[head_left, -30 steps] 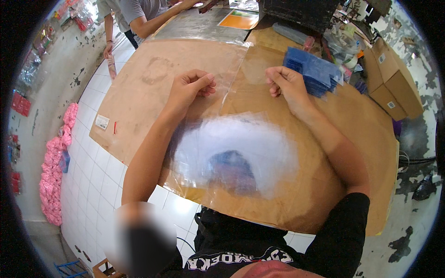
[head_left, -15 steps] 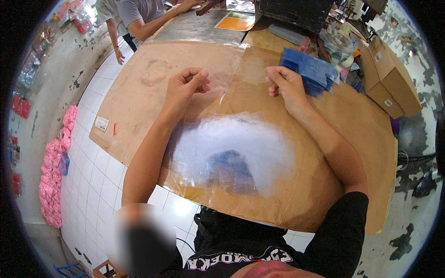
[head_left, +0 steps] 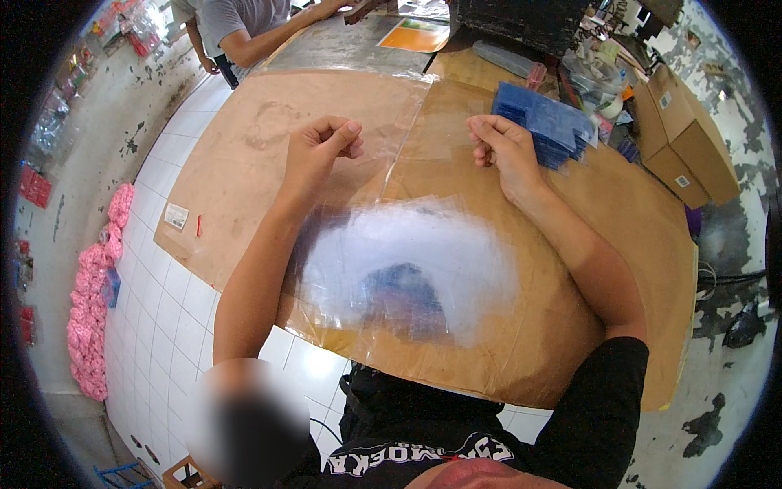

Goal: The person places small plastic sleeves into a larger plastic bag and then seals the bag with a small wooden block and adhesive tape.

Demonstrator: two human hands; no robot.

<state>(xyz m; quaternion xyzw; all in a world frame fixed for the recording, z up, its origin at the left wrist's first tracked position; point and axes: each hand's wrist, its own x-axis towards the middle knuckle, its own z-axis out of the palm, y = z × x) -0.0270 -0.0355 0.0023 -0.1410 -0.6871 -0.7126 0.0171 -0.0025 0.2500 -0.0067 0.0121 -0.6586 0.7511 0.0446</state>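
Note:
My left hand (head_left: pixel 328 145) is raised over the brown-covered table (head_left: pixel 244 163), its fingers closed in a pinch. Level with it, my right hand (head_left: pixel 501 145) is closed the same way, thumb against the fingers. Whatever the fingertips hold is too clear to make out; faint see-through film edges show between the hands. Below them, nearer my body, lies a wide fanned pile of clear plastic sheets (head_left: pixel 407 236), whitish with glare and bluish at its near middle. Just beyond my right hand sits a stack of blue plastic sheets (head_left: pixel 542 118).
Cardboard boxes (head_left: pixel 688 134) stand at the right edge, beside clutter and plastic bags (head_left: pixel 595 77). An orange printed sheet (head_left: pixel 415 35) lies at the far side, near another person's arm (head_left: pixel 277 37). Pink bundles (head_left: pixel 90 301) rest on the tiled floor at left.
My left hand has shifted very slightly left; my right hand has hardly moved. At the far left, a person's hanging arm has moved back from the table.

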